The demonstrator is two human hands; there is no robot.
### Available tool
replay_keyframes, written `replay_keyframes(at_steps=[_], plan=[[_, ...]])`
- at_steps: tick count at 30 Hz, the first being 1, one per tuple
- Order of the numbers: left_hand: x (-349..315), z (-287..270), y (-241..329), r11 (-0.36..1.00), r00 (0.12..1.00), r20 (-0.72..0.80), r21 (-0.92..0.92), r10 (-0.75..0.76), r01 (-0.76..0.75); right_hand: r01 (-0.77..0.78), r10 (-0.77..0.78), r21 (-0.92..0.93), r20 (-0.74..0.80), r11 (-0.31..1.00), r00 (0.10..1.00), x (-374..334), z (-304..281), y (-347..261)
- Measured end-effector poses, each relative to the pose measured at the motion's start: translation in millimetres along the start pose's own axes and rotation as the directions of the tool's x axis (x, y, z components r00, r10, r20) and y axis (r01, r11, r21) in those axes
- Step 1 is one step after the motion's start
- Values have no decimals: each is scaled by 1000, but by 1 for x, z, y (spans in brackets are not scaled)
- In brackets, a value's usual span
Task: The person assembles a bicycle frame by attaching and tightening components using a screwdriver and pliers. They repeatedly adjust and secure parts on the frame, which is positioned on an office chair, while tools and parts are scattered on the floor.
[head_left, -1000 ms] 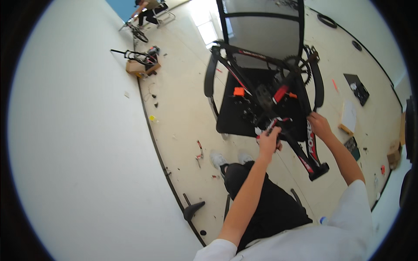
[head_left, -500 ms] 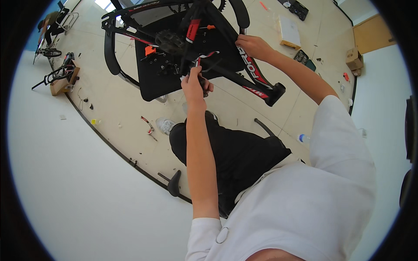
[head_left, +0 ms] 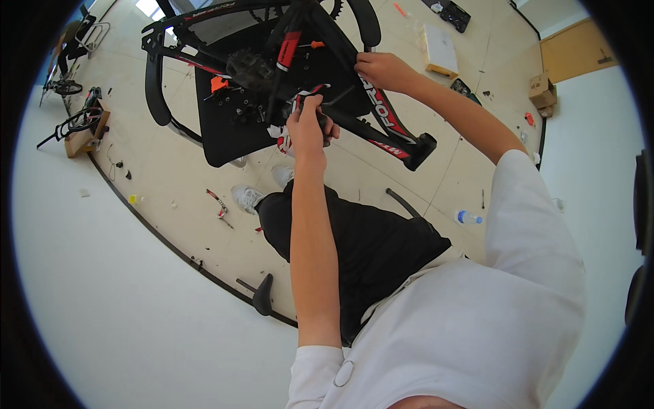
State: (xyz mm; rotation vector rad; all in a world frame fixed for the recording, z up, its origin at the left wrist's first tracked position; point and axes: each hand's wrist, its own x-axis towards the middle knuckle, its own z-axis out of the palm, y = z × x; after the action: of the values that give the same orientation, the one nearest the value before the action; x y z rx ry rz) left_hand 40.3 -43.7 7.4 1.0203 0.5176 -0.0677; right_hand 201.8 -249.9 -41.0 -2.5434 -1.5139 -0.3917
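A black bicycle frame [head_left: 390, 112] with red and white markings lies across a black-seated chair [head_left: 235, 146] in front of me. My right hand [head_left: 383, 71] is closed around one of its tubes, near the chair's right armrest. My left hand [head_left: 310, 129] is closed on a black, red and white part, lower on the frame's near side. A curved red and white end [head_left: 317, 89] of that part shows above the fingers, and more red and white below the wrist side. My palm hides its middle, so its kind is unclear.
Small metal parts and an orange tool [head_left: 218, 84] lie on the chair seat. Around the floor are a bicycle saddle [head_left: 262, 294], a water bottle [head_left: 469, 217], a white box [head_left: 440, 50] and a cardboard box [head_left: 541, 91]. A person [head_left: 68, 44] is at the far left.
The view has shifted slightly, moving the scene left. The part in my left hand has turned, and more of its red and white shows beside the wrist. My right hand keeps its hold.
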Motion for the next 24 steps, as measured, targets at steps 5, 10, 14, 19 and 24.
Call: replay_keyframes(at_steps=[5, 10, 14, 19, 24], plan=[[2, 2, -1, 1000, 1000, -3, -9, 3, -3, 109, -97, -143, 87, 984, 991, 6, -4, -6], [-3, -1, 2, 1000, 1000, -31, 4, -3, 3, 137, -115, -217, 111, 967, 987, 11, -1, -4], [-7, -9, 3, 1000, 998, -69, 1, -12, 12, 229, -173, -310, 197, 923, 965, 18, -6, -5], [-10, -14, 6, 999, 998, -68, -35, -10, 7, 323, -237, -376, 257, 868, 937, 22, -9, 2], [-8, -18, 5, 1000, 998, -57, -11, 14, -15, 298, -216, -344, 257, 891, 942, 19, -8, 1]])
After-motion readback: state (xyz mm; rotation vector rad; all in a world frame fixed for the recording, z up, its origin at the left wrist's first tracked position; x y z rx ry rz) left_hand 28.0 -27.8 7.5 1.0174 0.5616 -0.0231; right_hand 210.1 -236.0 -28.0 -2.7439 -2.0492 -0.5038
